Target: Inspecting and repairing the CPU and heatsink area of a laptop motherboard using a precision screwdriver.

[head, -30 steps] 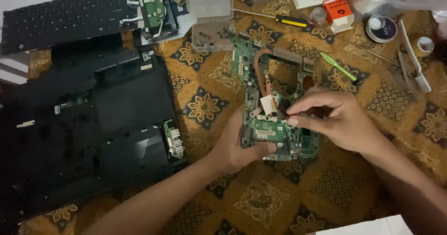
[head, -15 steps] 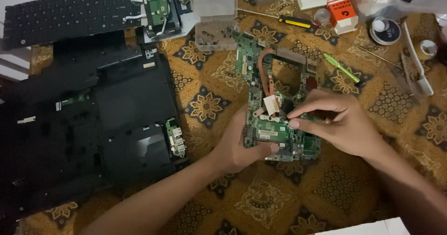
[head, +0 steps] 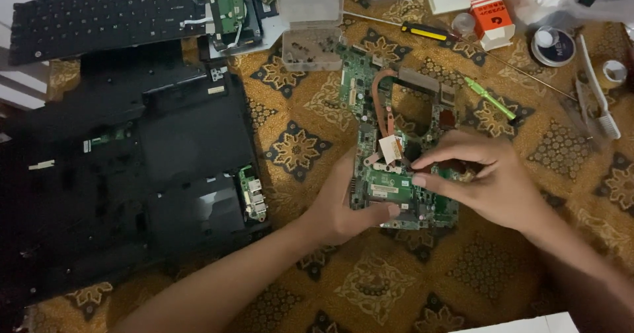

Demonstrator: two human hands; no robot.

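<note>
A green laptop motherboard (head: 370,102) with a copper heat pipe lies on a patterned brown cloth, right of centre. My left hand (head: 343,204) grips its near left edge, thumb on the board. My right hand (head: 479,178) rests over the near right part, fingertips pinched on a small component on the board beside a white-labelled piece (head: 389,147). What exactly the fingers pinch is too small to tell.
A black opened laptop base (head: 132,161) fills the left. Behind it lie a detached keyboard (head: 105,16) and a clear screw box (head: 310,26). A yellow-handled screwdriver (head: 422,31), a green screwdriver (head: 489,99), a round tin (head: 553,46) and a toothbrush (head: 601,95) lie at the back right.
The view has shifted slightly. My right fingers have moved a little over the board's near part; my left hand keeps its hold.
</note>
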